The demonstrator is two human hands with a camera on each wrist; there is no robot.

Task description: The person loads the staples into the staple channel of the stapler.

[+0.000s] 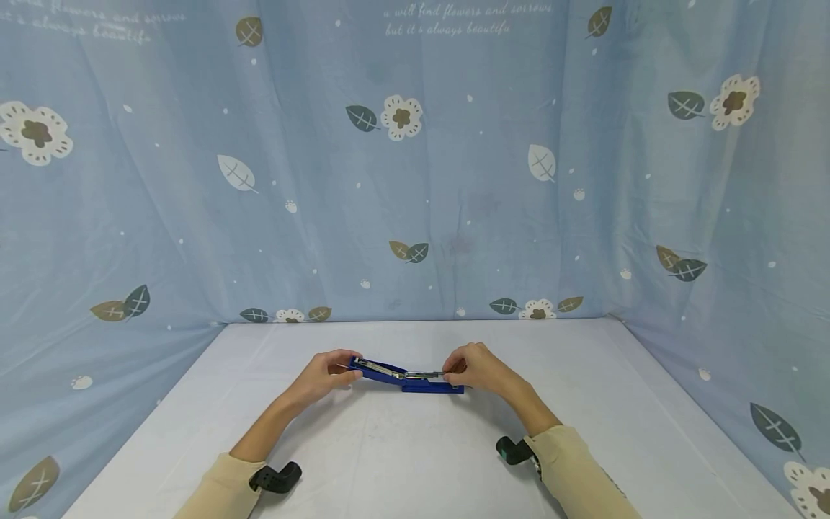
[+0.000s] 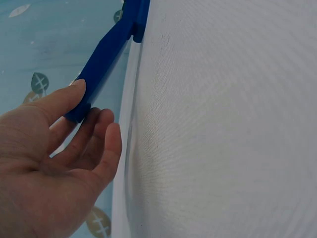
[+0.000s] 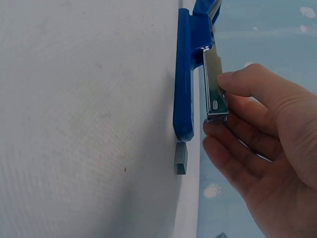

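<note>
A blue stapler (image 1: 431,388) is swung wide open, its base on the white table and its top cover (image 2: 101,64) slanting up to the left. My left hand (image 1: 324,375) pinches the free end of that cover between thumb and fingers. At the other side, my right hand (image 1: 478,367) pinches the metal staple magazine (image 3: 214,79), which stands a little above the blue base (image 3: 183,79). In the right wrist view, a short strip of staples (image 3: 181,158) lies on the table just beyond the end of the base.
The white table (image 1: 415,461) ends at a light blue curtain (image 1: 415,187) printed with leaves and flowers, which hangs at the back and both sides. Black devices (image 1: 277,478) are strapped at both wrists over beige sleeves.
</note>
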